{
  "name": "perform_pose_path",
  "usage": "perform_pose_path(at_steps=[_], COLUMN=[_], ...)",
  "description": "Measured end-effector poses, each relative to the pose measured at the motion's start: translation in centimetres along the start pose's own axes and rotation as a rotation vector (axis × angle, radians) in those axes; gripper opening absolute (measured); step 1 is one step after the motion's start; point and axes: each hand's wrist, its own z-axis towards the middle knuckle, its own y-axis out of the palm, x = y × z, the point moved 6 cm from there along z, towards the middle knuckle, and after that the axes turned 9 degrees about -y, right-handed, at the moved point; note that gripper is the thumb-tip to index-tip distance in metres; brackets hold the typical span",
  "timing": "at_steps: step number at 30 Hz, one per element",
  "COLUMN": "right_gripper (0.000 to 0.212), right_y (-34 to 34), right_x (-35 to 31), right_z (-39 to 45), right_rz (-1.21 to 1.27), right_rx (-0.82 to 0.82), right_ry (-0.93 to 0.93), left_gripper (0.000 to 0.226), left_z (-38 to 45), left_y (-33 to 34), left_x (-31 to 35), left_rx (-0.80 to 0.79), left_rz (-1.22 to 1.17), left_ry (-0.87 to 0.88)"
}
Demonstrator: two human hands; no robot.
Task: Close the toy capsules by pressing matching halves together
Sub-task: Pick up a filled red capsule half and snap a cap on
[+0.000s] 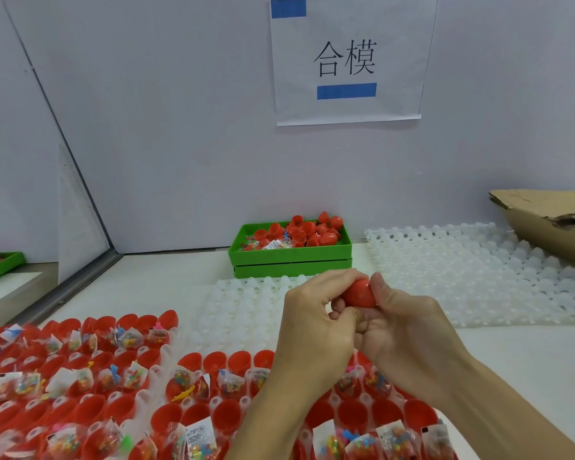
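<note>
1. Capsule (359, 294): red, held above the trays (233, 313), pinched between both hands.
2. Left hand (312, 327) and right hand (409, 330): fingers curled round it, pressing.
3. Risk: misaligned halves may jam or slip out under uneven squeeze.

Our count
We see two hands (316, 322) on one capsule (359, 293), two stacked green trays (291, 260), one sign (346, 61), one cardboard box (545, 220).
</note>
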Motion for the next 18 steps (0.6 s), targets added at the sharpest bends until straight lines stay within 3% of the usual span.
perform_pose_path(at_steps=[5,7,9,12,18], right_gripper=[0.031,0.02,0.026,0.032,0.029], right_y=[-0.5,-0.5,0.0,0.4,0.6], right_x=[-0.7,-1.7,-2.9,-3.4,-2.9], right_z=[0.1,0.1,-0.3,-0.9,-0.9], right_rz=[-0.109,-0.436,-0.904,-1.324,-1.469], right_rx=[-0.028,-0.017,0.007,-0.013,-0.11], right_ry=[-0.06,-0.25,-0.5,-0.734,-0.816], left_gripper=[0.06,0.042,0.021,0.032,0.036], left_z=[0.2,0.5,0.7,0.3,-0.2], left_y=[-0.1,-0.5,-0.8,-0.2,1.4], left_x=[-1.0,-1.5,-2.6,-3.9,-3.6], left_rx=[-0.187,-0.162,-0.078,-0.078,-0.241], left_rz=[-0.151,-0.326,-0.454,-0.529,-0.587], left_ry=[-0.164,-0.271,-0.458,-0.7,-0.729])
